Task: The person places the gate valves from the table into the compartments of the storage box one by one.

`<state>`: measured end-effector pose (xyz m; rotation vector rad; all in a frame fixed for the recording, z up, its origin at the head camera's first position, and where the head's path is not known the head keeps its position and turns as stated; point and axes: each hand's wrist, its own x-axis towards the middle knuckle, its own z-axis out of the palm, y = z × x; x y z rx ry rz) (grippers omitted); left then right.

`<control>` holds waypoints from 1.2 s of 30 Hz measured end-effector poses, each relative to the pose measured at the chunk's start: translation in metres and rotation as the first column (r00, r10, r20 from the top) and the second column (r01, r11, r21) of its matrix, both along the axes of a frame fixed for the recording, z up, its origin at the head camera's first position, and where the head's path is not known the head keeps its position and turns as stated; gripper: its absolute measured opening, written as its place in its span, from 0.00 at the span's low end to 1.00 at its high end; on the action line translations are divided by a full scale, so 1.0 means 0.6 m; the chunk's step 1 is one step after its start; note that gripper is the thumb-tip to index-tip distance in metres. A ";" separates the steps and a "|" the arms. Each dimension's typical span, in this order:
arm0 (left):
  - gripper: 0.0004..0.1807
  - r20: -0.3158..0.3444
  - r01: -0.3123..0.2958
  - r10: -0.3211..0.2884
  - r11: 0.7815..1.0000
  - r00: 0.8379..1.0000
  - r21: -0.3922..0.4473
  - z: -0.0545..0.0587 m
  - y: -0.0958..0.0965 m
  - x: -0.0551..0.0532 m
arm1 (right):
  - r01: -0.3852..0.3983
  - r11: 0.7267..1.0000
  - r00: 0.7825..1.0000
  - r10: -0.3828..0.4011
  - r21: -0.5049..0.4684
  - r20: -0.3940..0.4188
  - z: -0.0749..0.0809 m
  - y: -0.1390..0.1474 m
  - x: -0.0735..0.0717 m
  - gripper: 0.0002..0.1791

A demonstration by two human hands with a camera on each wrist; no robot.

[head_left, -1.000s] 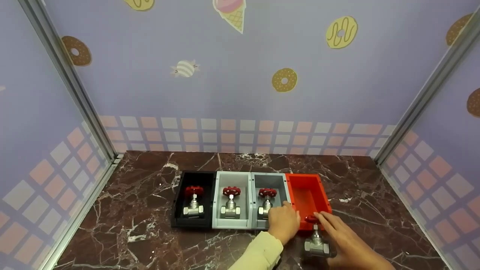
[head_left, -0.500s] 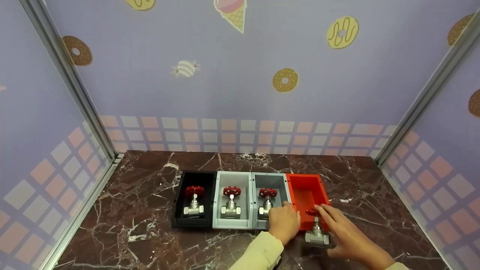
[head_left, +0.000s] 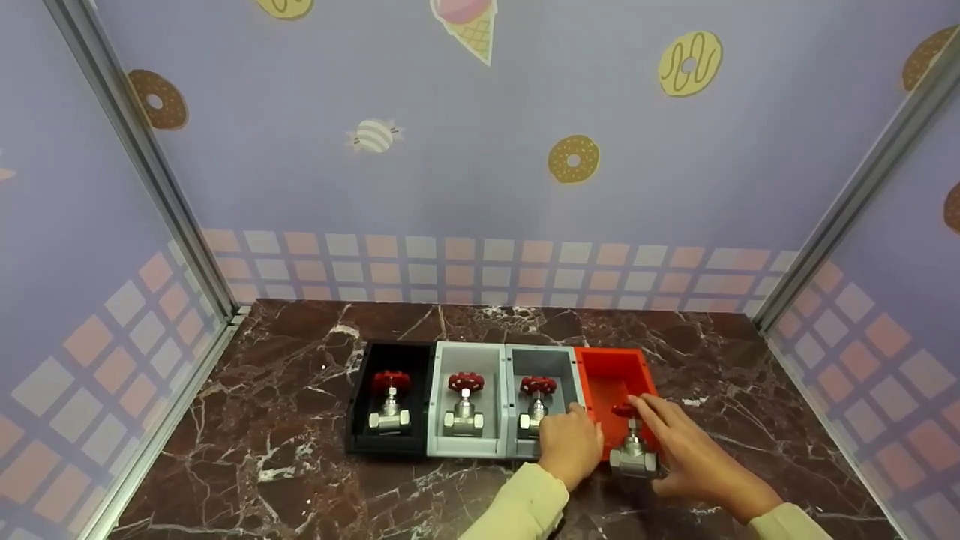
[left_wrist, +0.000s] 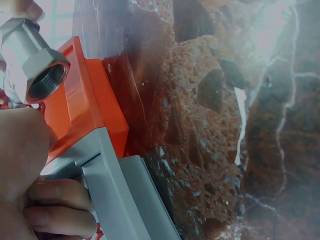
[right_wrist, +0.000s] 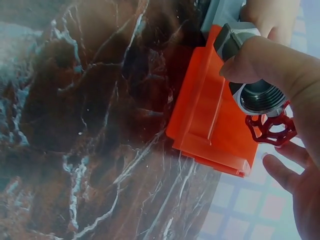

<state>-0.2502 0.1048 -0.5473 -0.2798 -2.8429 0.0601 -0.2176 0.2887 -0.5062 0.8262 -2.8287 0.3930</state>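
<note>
My right hand (head_left: pixel 694 457) holds a metal valve with a red handwheel (head_left: pixel 634 459) above the front of the red bin (head_left: pixel 609 367). In the right wrist view its thumb lies across the valve's steel body (right_wrist: pixel 237 40), and its other fingers are near the handwheel (right_wrist: pixel 272 131). My left hand (head_left: pixel 571 446) grips the wall of the dark grey bin (head_left: pixel 541 358) beside the red one; the left wrist view shows its fingers (left_wrist: pixel 60 192) curled over that wall. Another red-wheeled valve (head_left: pixel 534 416) lies in the dark grey bin, partly behind the left hand.
A light grey bin (head_left: pixel 470 352) and a black bin (head_left: pixel 397 351) continue the row to the left. Each contains a similar valve, one light-bin valve (head_left: pixel 464 418) and one black-bin valve (head_left: pixel 390 416). Under them is a dark red marbled tabletop (head_left: pixel 292 390), enclosed by patterned panels (head_left: pixel 480 195).
My right hand has carried the valve forward, from in front of the red bin to over its front edge. The left hand stays on the bin wall.
</note>
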 end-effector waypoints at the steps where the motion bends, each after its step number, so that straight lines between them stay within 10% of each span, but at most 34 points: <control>1: 0.29 0.002 0.000 0.000 1.000 1.000 0.000 -0.001 0.000 0.000 | -0.001 1.000 1.000 0.002 0.005 -0.008 0.000 0.000 -0.002 0.65; 36: 0.29 0.045 0.001 -0.001 1.000 0.999 0.013 -0.006 0.003 -0.004 | 0.069 0.997 0.989 -0.072 0.030 0.129 0.017 -0.007 -0.072 0.62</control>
